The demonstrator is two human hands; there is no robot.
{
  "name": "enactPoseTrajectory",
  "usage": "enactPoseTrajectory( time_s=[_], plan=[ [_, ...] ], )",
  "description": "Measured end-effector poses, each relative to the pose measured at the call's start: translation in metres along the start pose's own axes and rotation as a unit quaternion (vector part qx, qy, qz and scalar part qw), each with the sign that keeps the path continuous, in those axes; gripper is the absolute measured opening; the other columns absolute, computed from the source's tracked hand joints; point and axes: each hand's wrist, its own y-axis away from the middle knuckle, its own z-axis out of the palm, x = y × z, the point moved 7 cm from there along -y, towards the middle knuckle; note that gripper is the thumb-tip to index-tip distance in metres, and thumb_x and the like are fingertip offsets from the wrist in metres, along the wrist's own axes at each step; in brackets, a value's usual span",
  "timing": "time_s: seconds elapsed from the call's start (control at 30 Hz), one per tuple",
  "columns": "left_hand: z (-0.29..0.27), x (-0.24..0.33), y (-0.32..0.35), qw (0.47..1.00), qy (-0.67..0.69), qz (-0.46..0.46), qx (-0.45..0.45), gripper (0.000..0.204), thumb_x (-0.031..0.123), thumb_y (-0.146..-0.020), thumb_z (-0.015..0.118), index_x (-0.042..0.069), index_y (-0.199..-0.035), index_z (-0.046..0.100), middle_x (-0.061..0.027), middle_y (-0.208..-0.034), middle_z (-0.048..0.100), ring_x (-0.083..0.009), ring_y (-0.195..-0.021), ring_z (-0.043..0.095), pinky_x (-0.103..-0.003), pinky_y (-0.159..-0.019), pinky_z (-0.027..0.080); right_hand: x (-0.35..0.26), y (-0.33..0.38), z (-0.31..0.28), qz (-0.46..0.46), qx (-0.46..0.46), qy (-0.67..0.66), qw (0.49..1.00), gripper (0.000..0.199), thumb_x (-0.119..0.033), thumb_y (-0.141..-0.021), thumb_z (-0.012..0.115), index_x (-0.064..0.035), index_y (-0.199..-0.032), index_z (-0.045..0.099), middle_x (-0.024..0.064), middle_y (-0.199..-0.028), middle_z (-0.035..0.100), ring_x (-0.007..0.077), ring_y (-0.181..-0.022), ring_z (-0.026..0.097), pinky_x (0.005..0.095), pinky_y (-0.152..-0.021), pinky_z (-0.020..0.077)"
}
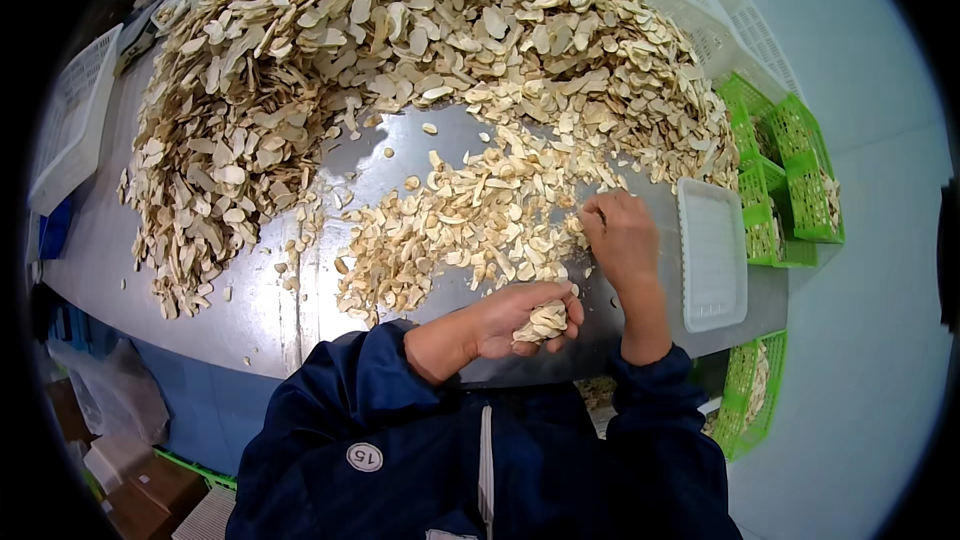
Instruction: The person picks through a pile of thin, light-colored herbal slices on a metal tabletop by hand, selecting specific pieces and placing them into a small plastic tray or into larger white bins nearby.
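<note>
My left hand point(500, 322) is cupped palm up over the table's near edge, fingers curled round a small bunch of pale dried slices point(543, 322). Further right and a little farther out, my right hand point(622, 240) rests at the right side of a loose spread of small cream-coloured slices point(470, 215). Its fingers are bent and pressed together; whatever lies between the fingertips is too hidden to make out. Behind that spread, a high curved heap of larger, flat dried slices point(400, 30) covers the far and left parts of the metal table point(250, 325).
A white plastic tray point(712, 255) lies to the right of my right hand. Green baskets point(810, 170) holding slices stand beyond the table's right edge, with another green basket point(750, 395) lower down. White crates line the back, and one white crate point(75, 125) stands at the left.
</note>
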Motion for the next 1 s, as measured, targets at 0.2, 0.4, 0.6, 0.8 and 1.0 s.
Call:
enactPoseTrajectory(
  time_s=[0.2,0.4,0.6,0.8,1.0],
  plan=[
    [0.000,0.000,-0.001,1.000,0.016,0.012,-0.005,0.053,0.049,-0.113,0.043,0.002,-0.111,0.068,-0.0127,-0.096,0.071,-0.0212,-0.070,0.070,-0.023,-0.033,0.044,0.018,0.024,-0.008,0.177,-0.121,-0.184,0.959,0.020,-0.024,-0.096,0.074,-0.0047,-0.104,0.074,0.0086,-0.097,0.075,0.0239,-0.090,0.068,0.0380,-0.080,0.0536],
    [-0.004,0.004,0.000,0.998,0.050,0.032,0.022,0.053,0.048,-0.113,0.044,0.001,-0.112,0.067,-0.0132,-0.097,0.071,-0.0220,-0.070,0.070,-0.023,-0.033,0.044,-0.031,-0.019,-0.011,0.082,-0.207,-0.303,0.927,0.025,-0.025,-0.100,0.070,-0.0041,-0.114,0.075,0.0087,-0.101,0.076,0.0203,-0.087,0.068,0.0359,-0.082,0.0541],
    [-0.004,0.003,-0.001,1.000,0.008,0.018,0.011,0.039,0.034,-0.112,0.049,0.000,-0.109,0.067,-0.0140,-0.099,0.071,-0.0198,-0.068,0.069,-0.023,-0.033,0.042,-0.004,-0.050,0.018,-0.068,0.041,-0.014,0.997,0.024,-0.018,-0.097,0.067,-0.0094,-0.118,0.075,0.0148,-0.112,0.073,0.0391,-0.104,0.065,0.0478,-0.094,0.0519],
    [0.004,0.002,0.005,0.999,-0.020,0.019,0.034,0.038,0.033,-0.112,0.049,0.000,-0.106,0.066,-0.0133,-0.098,0.070,-0.0177,-0.067,0.067,-0.022,-0.034,0.040,-0.004,-0.005,-0.002,-0.015,-0.093,-0.167,0.981,0.023,-0.019,-0.098,0.066,-0.0091,-0.116,0.075,0.0161,-0.108,0.074,0.0374,-0.102,0.068,0.0467,-0.090,0.0532],
    [0.004,-0.001,0.006,0.998,-0.031,-0.002,0.049,0.037,0.032,-0.112,0.048,0.000,-0.106,0.066,-0.0138,-0.097,0.070,-0.0174,-0.066,0.066,-0.022,-0.034,0.040,-0.006,0.010,-0.018,0.012,-0.102,-0.115,0.988,0.023,-0.018,-0.101,0.067,-0.0042,-0.118,0.076,0.0157,-0.095,0.073,0.0247,-0.084,0.070,0.0353,-0.076,0.0541]
  ],
)
